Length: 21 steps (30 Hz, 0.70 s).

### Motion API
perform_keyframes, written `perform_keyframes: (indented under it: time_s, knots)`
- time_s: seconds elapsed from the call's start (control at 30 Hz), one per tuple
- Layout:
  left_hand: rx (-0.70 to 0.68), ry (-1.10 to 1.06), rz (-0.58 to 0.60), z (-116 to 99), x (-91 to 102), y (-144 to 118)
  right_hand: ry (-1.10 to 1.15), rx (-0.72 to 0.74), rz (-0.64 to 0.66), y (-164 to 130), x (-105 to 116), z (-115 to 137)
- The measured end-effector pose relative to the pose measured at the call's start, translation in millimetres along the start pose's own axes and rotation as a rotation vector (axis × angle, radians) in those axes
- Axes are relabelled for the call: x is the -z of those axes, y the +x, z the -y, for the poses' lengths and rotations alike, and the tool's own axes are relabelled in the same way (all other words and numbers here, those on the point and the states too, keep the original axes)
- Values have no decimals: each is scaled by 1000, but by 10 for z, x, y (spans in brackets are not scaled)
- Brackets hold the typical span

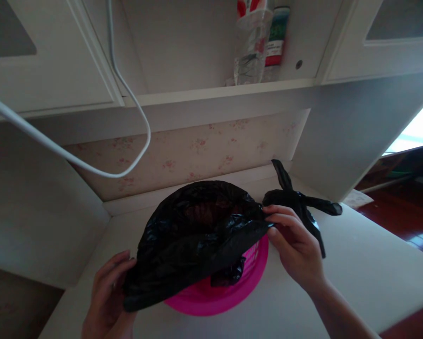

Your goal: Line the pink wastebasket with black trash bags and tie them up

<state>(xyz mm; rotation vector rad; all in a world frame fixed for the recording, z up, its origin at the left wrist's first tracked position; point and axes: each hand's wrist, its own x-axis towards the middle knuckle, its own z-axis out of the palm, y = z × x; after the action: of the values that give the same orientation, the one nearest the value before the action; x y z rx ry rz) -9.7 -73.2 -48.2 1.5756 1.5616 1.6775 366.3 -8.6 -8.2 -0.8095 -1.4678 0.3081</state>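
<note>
A black plastic bag (193, 254) is spread over a pink plastic basket (214, 303) on the white counter. The bag's mouth faces up, and its near edge is stretched between my two hands. My left hand (107, 299) grips the bag's edge at the lower left, with some fingertips hidden behind the plastic. On the right side, my right hand (298, 247) pinches the rim between thumb and fingers. Below the raised edge, the basket's slotted wall shows, with a dark crumpled part of the bag inside it.
Behind my right hand lies a knotted black plastic bag (299, 202). A white cable (130, 94) hangs at the upper left. The shelf (211, 92) above holds a clear plastic container (251, 52) and a green-and-red can (277, 37). Side panels flank the white counter (285, 306).
</note>
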Motion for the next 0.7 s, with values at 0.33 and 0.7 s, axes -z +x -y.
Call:
perform_keyframes:
  time_s: [0.33, 0.7]
  knots:
    - [247, 83, -106, 3, 19, 197, -135, -65, -63, -65, 134, -283]
    - [165, 179, -146, -435, -121, 838, -201, -184, -53, 548, 29, -257]
